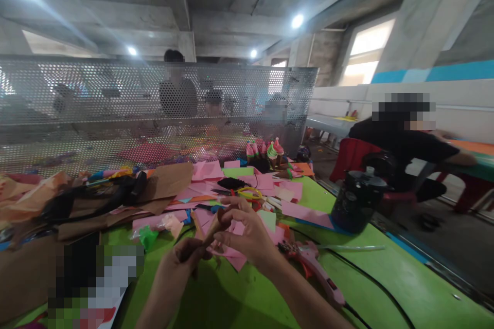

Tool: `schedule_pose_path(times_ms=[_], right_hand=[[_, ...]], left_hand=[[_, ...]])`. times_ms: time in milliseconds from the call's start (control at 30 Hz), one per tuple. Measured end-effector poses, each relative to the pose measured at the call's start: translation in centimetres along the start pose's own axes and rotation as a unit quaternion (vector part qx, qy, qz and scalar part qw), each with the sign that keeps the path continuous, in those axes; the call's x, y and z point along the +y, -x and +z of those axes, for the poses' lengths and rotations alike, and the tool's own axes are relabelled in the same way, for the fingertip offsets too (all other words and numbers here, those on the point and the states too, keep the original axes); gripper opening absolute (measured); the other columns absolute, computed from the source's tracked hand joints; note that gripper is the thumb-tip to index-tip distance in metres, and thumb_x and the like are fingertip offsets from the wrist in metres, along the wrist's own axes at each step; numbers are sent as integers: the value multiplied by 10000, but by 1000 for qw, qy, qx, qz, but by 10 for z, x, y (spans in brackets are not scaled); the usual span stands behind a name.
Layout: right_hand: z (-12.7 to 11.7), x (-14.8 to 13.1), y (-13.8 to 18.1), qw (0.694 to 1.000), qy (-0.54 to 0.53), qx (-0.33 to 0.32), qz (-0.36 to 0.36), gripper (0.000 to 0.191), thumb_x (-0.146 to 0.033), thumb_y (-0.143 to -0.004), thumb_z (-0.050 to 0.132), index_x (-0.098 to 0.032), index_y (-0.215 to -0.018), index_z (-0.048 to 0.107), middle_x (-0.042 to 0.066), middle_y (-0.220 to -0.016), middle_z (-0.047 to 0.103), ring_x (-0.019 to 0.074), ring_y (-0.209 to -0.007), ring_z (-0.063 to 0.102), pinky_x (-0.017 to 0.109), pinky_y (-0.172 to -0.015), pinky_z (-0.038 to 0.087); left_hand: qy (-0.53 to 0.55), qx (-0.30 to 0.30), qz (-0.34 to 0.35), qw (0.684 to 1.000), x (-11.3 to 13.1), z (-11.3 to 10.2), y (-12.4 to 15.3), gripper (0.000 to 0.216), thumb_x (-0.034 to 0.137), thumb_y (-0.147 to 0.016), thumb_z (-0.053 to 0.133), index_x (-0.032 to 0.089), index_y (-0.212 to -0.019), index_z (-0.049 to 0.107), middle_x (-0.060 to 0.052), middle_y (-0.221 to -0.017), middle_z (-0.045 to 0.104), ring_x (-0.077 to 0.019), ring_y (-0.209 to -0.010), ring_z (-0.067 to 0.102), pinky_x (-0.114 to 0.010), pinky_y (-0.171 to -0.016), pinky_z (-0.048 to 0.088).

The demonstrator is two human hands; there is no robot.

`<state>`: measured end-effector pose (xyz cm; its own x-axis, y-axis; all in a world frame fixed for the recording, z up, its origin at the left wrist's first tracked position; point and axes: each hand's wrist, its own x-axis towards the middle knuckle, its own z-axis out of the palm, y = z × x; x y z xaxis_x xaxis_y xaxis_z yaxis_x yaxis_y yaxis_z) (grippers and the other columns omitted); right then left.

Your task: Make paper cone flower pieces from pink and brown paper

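Note:
A small piece of brown paper rolled into a narrow cone [210, 235] is held over the green table, slanting up to the right. My left hand [186, 258] pinches its lower end between thumb and fingers. The fingers of my right hand [249, 234] curl around its upper, wider end, thumb beneath. Pink paper pieces [235, 262] lie under and behind my hands. Right of my right wrist, a pink hot glue gun [314, 267] rests on its side. Scissors with yellow handles [250, 194] lie just beyond my fingers.
A dark lidded jug [357, 203] stands at the table's right edge. Brown paper [165, 185] and scraps pile up at left. Finished paper ice cream cones [274, 150] stand at the back before a perforated metal screen [135, 97]. A black cable [370, 272] crosses the right side. A person [405, 149] sits beyond.

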<state>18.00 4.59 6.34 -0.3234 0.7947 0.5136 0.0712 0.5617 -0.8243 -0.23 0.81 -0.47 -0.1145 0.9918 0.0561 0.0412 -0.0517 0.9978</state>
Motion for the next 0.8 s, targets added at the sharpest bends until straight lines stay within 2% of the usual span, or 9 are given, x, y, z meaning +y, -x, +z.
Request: schedule_pose_path(times_ms=[167, 233, 333, 367, 400, 467, 567, 800], right_hand=[[2, 2, -1, 1000, -21, 13, -1, 173, -130, -723, 745, -193, -664, 595, 51, -970, 625, 221, -1040, 584, 355, -918, 438], [1, 2, -1, 999, -35, 15, 19, 191, -148, -693, 767, -207, -797, 618, 26, -916, 642, 216, -988, 599, 352, -887, 450], [2, 4, -1, 994, -79, -20, 75, 567, -184, -643, 818, -248, -1143, 560, -6, -876, 676, 192, -835, 638, 343, -801, 485], [3, 5, -1, 989, -105, -45, 94, 613, -206, -642, 825, -249, -1180, 536, -12, -838, 690, 184, -759, 646, 339, -759, 496], [4, 7, -1, 983, -132, -66, 113, 580, -231, -646, 824, -239, -1153, 544, -19, -781, 697, 177, -678, 646, 335, -712, 503], [5, 11, -2, 972, -167, -79, 143, 386, -267, -652, 816, -211, -964, 595, -29, -656, 685, 164, -551, 624, 321, -625, 502], [4, 17, -4, 972, -163, -32, 166, 247, -258, -617, 815, -194, -733, 607, -15, -614, 680, 164, -536, 628, 305, -578, 498], [6, 18, -3, 975, -152, -11, 162, 243, -275, -577, 835, -195, -674, 627, -29, -603, 652, 153, -565, 619, 283, -563, 501]], left_hand=[[-22, -22, 11, 999, -1, 0, 0, 273, 438, -701, 715, 173, -765, 705, -44, -653, 722, -146, -545, 560, -211, -464, 389], [-26, -20, 12, 999, 0, 0, 0, 252, 420, -704, 709, 178, -775, 709, -36, -643, 715, -141, -535, 551, -207, -461, 384], [-31, -17, 13, 999, 3, 0, 2, 220, 392, -701, 701, 184, -772, 709, -29, -631, 705, -146, -545, 560, -206, -467, 383], [-34, -20, 14, 999, 4, 0, 4, 212, 385, -701, 697, 184, -770, 709, -29, -630, 703, -149, -554, 564, -208, -474, 386], [-38, -24, 15, 999, 5, 0, 5, 208, 381, -698, 694, 184, -763, 708, -29, -622, 697, -151, -557, 564, -210, -478, 387], [-44, -33, 18, 998, 6, 0, 6, 207, 381, -700, 683, 182, -751, 703, -25, -607, 681, -150, -552, 551, -214, -481, 380], [-42, -52, 20, 998, 5, 1, 5, 201, 375, -728, 655, 179, -753, 692, -12, -596, 648, -145, -549, 530, -218, -487, 367], [-8, -73, 24, 997, 5, 4, 4, 224, 395, -719, 668, 180, -779, 682, -7, -641, 623, -156, -606, 535, -240, -553, 386]])
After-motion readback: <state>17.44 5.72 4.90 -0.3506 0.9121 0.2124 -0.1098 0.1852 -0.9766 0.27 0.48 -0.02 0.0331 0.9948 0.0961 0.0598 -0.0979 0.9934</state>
